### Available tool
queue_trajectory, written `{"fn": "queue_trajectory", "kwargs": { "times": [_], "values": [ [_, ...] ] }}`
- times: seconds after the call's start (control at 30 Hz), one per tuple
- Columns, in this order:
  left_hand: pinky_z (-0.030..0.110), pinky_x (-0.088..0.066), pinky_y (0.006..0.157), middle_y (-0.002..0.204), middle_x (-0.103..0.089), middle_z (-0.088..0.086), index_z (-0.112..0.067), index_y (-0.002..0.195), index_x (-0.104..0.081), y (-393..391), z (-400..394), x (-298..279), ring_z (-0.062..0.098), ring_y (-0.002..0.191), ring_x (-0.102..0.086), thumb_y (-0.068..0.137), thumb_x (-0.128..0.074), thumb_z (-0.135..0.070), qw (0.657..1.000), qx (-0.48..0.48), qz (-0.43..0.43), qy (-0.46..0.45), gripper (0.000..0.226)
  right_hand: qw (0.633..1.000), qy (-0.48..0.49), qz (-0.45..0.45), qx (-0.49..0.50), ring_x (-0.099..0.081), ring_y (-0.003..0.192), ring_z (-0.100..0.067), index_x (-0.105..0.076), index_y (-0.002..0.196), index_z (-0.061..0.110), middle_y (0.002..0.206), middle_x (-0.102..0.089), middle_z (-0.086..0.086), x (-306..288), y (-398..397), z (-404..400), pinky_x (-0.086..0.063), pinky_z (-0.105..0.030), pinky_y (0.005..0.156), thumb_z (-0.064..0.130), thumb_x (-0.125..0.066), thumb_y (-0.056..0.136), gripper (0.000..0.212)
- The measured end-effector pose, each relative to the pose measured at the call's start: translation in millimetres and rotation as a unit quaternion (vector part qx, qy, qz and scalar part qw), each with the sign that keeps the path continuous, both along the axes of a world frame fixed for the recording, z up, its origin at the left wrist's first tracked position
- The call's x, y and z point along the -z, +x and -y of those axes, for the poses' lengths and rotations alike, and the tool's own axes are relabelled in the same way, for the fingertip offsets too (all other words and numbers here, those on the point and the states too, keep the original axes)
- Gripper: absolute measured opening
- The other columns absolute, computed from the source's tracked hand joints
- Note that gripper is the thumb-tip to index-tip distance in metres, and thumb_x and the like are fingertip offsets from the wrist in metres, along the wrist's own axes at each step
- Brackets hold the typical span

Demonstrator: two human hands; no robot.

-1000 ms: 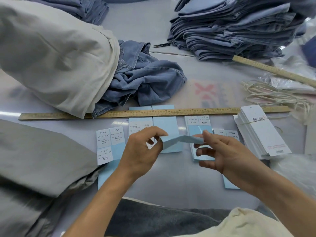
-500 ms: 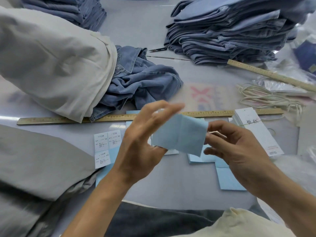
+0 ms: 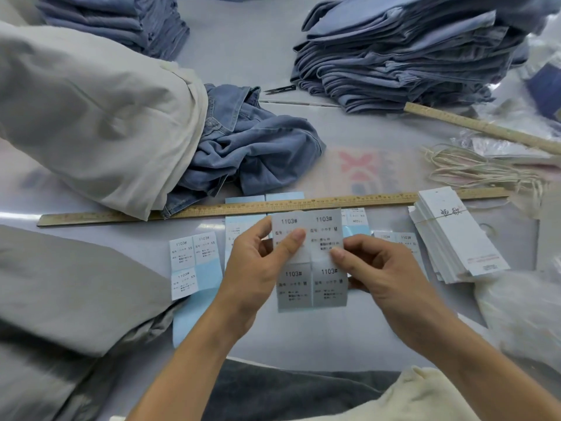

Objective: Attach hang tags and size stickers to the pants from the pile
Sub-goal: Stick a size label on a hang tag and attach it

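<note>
My left hand (image 3: 258,265) and my right hand (image 3: 379,275) together hold up a sheet of size stickers (image 3: 312,284), printed side towards me, marked 1103# and M. My left thumb presses on its upper left sticker; my right thumb and fingers pinch its right edge. More sticker sheets (image 3: 194,262) lie on the table (image 3: 303,338) below. A banded stack of white hang tags (image 3: 455,235) lies to the right. A crumpled pair of blue denim pants (image 3: 252,153) lies beyond the ruler, and a tall pile of folded blue pants (image 3: 400,53) stands at the back right.
A long wooden ruler (image 3: 303,205) crosses the table; a second ruler (image 3: 479,126) lies at the right. Cream strings (image 3: 473,168) are bundled near the tags. Small snips (image 3: 279,89) lie by the pile. Beige cloth bundles (image 3: 91,110) fill the left, another denim stack (image 3: 115,19) the back left.
The sticker sheet was turned over from its blue backing side to its printed side and now faces me. Both hands moved lower and closer together on it.
</note>
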State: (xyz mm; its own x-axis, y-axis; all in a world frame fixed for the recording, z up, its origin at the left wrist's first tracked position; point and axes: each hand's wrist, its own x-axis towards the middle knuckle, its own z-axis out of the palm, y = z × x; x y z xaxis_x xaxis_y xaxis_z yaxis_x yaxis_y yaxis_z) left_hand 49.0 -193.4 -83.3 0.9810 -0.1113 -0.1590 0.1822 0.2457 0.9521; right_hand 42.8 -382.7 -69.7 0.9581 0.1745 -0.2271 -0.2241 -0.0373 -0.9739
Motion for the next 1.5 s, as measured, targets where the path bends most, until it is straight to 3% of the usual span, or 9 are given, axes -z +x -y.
{"fn": "queue_trajectory", "kwargs": {
  "times": [0.2, 0.33, 0.57, 0.63, 0.7, 0.8, 1.1, 1.33, 1.5],
  "values": [
    [0.035, -0.062, 0.077, 0.110, -0.077, 0.008, -0.024, 0.111, -0.074, -1.3, -9.4, 15.7, 0.027, 0.099, -0.074, 0.089, -0.069, -0.022, 1.000, 0.008, 0.013, -0.004, 0.023, 1.000, 0.002, 0.001, 0.029, -0.074, 0.091, -0.015, -0.079, 0.092, 0.025, 0.099, -0.078, -0.001, 11.8, -0.7, 6.5, -0.058, -0.024, 0.068, 0.038, -0.069, 0.084, 0.018],
    [0.027, -0.058, 0.068, 0.108, -0.078, 0.009, -0.021, 0.115, -0.072, -1.3, -12.5, 19.2, 0.026, 0.095, -0.075, 0.089, -0.070, -0.022, 1.000, 0.005, 0.011, -0.008, 0.027, 0.999, 0.007, -0.008, 0.031, -0.073, 0.092, -0.013, -0.078, 0.091, 0.025, 0.103, -0.077, 0.000, 18.4, 0.0, 8.7, -0.057, -0.023, 0.067, 0.042, -0.069, 0.082, 0.021],
    [0.029, -0.059, 0.064, 0.099, -0.077, 0.002, -0.028, 0.119, -0.057, -5.2, -4.6, 22.2, 0.023, 0.086, -0.075, 0.089, -0.076, -0.013, 0.992, -0.024, 0.076, 0.095, 0.038, 0.996, 0.074, -0.038, -0.019, -0.072, 0.108, -0.023, -0.078, 0.111, 0.019, 0.114, -0.076, -0.007, 19.7, -0.4, 1.1, -0.059, -0.029, 0.085, 0.029, -0.076, 0.081, 0.031],
    [0.027, -0.057, 0.068, 0.104, -0.067, -0.006, -0.028, 0.121, -0.056, -6.6, -3.5, 25.5, 0.020, 0.092, -0.067, 0.086, -0.081, -0.013, 0.942, -0.076, 0.192, 0.266, 0.045, 0.997, 0.060, -0.046, -0.002, -0.073, 0.105, -0.023, -0.078, 0.109, 0.017, 0.111, -0.077, -0.006, 19.7, -0.5, -1.2, -0.060, -0.030, 0.084, 0.025, -0.074, 0.083, 0.028],
    [0.029, -0.055, 0.075, 0.111, -0.061, -0.001, -0.019, 0.119, -0.067, -7.8, -3.3, 26.5, 0.016, 0.099, -0.060, 0.088, -0.080, -0.020, 0.841, -0.090, 0.329, 0.420, 0.034, 0.997, 0.053, -0.055, 0.018, -0.073, 0.104, -0.023, -0.078, 0.110, 0.018, 0.109, -0.077, -0.005, 20.7, -1.3, -1.8, -0.061, -0.031, 0.082, 0.026, -0.071, 0.083, 0.028],
    [0.033, -0.057, 0.083, 0.111, -0.067, 0.004, -0.009, 0.112, -0.075, -9.5, -0.3, 26.9, 0.020, 0.102, -0.061, 0.092, -0.072, -0.034, 0.782, -0.046, 0.399, 0.476, 0.032, 0.995, 0.060, -0.066, 0.033, -0.072, 0.106, -0.023, -0.077, 0.113, 0.020, 0.112, -0.076, -0.005, 21.9, -1.3, -1.1, -0.060, -0.040, 0.087, 0.031, -0.067, 0.086, 0.031],
    [0.039, -0.062, 0.070, 0.099, -0.078, 0.002, -0.011, 0.102, -0.077, -10.7, 2.3, 27.7, 0.019, 0.088, -0.073, 0.092, -0.068, -0.033, 0.781, -0.030, 0.387, 0.489, 0.026, 0.998, 0.026, -0.060, 0.024, -0.073, 0.101, -0.017, -0.081, 0.103, 0.023, 0.106, -0.078, -0.002, 25.0, -1.9, -2.1, -0.059, -0.037, 0.089, 0.036, -0.066, 0.086, 0.026],
    [0.030, -0.059, 0.071, 0.096, -0.077, -0.011, -0.019, 0.098, -0.079, -10.3, -0.8, 30.2, 0.004, 0.085, -0.069, 0.090, -0.071, -0.030, 0.853, -0.026, 0.312, 0.416, 0.015, 0.999, -0.015, -0.034, 0.003, -0.072, 0.105, -0.013, -0.079, 0.101, 0.035, 0.105, -0.078, 0.004, 28.9, -1.9, -1.2, -0.057, -0.035, 0.093, 0.040, -0.066, 0.084, 0.022],
    [0.026, -0.056, 0.070, 0.090, -0.074, -0.017, -0.023, 0.091, -0.076, -8.8, -2.8, 32.7, 0.010, 0.086, -0.069, 0.088, -0.072, -0.028, 0.895, -0.032, 0.255, 0.366, 0.007, 0.998, -0.048, -0.028, -0.003, -0.072, 0.100, -0.009, -0.078, 0.101, 0.040, 0.103, -0.078, 0.008, 28.5, -2.1, -0.3, -0.057, -0.035, 0.091, 0.043, -0.064, 0.084, 0.022]
  ]
}}
